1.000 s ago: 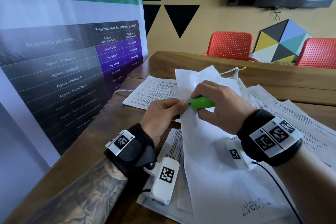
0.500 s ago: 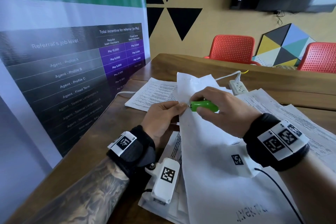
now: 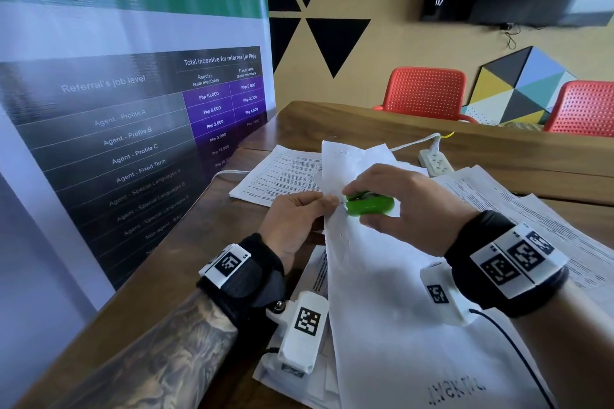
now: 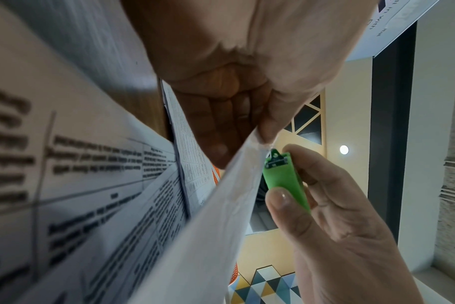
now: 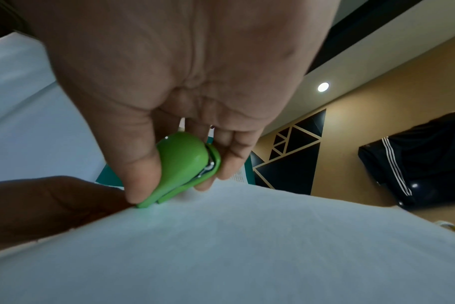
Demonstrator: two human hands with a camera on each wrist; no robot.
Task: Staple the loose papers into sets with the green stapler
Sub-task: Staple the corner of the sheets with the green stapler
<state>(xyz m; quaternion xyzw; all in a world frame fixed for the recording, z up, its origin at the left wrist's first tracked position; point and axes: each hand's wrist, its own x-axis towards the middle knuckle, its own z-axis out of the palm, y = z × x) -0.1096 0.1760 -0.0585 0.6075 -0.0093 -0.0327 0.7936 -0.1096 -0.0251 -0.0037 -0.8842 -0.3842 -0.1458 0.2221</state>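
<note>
A small green stapler (image 3: 368, 204) is held between the thumb and fingers of my right hand (image 3: 395, 199), its metal nose at the left edge of a lifted set of white papers (image 3: 382, 292). My left hand (image 3: 299, 219) pinches that same paper edge just left of the nose. In the left wrist view the stapler (image 4: 283, 176) shows its metal tip touching the paper edge (image 4: 221, 205) right below my left thumb. The right wrist view has the stapler (image 5: 185, 168) with its tip down on the white sheet (image 5: 247, 246).
Printed sheets (image 3: 282, 176) lie flat on the wooden table (image 3: 166, 276) beyond my left hand; more papers (image 3: 531, 209) spread to the right. A white power strip (image 3: 435, 161) with a cable sits behind. A banner stands at the left; red chairs (image 3: 425, 93) wait beyond the table.
My right hand has rolled the stapler so more of its green body shows, and the nose has shifted slightly along the paper edge. My left hand keeps its pinch.
</note>
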